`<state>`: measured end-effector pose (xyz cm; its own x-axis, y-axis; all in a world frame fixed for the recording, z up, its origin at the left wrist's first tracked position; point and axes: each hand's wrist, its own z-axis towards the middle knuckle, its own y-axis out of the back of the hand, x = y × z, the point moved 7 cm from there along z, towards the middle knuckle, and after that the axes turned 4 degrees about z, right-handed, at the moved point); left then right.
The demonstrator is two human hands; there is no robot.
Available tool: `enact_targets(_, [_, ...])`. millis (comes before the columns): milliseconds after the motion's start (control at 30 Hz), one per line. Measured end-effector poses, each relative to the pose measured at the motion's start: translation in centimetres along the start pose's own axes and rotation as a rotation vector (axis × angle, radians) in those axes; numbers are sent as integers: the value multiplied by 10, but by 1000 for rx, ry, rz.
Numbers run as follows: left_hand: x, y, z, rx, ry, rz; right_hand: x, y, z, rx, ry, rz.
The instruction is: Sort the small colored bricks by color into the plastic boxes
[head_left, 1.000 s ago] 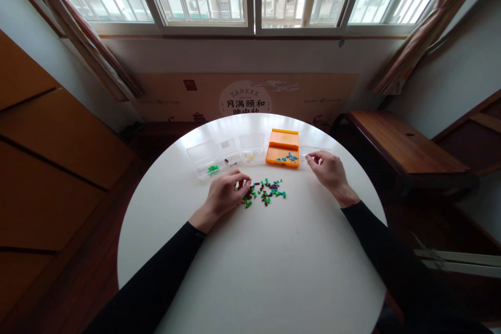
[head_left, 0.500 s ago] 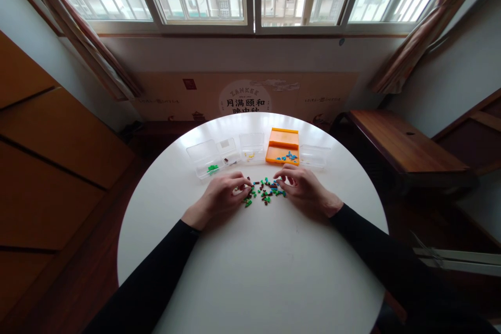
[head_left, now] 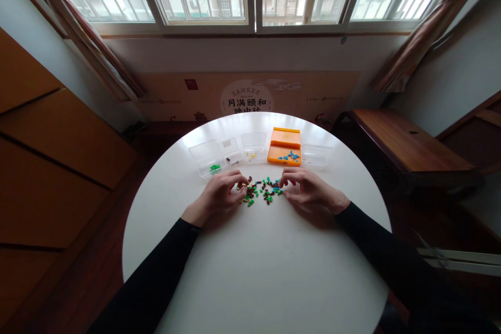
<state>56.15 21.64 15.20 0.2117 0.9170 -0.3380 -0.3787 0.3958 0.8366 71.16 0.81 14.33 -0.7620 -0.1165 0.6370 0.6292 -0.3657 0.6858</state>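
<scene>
Where fingers [head_left: 243,186] meet bricks [head_left: 261,191], grip unclear (tiny)

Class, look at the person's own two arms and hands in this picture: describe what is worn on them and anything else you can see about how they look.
Both arms wear long, plain black sleeves, close-fitting and ending at the wrists. The left sleeve and the right sleeve show no logo or pattern. The left hand and right hand are bare: no gloves, and no rings, watch or bracelet can be made out at this size.
</scene>
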Motion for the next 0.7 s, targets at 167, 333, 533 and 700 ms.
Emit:
enact_targets(167, [-1, -4, -1, 18, 14, -11, 2, -1, 2, 19, 2, -4])
enact_targets(333, [-3, -7, -1, 38, 18, -33, 7, -2, 3, -16, -16, -1])
enact_targets(533, [-6, -8, -1, 41, 7, -28, 10, -5, 3, -55, -22, 11])
enact_targets(700, [-5, -7, -1, 13, -15, -13, 5, -4, 5, -110, 8, 58])
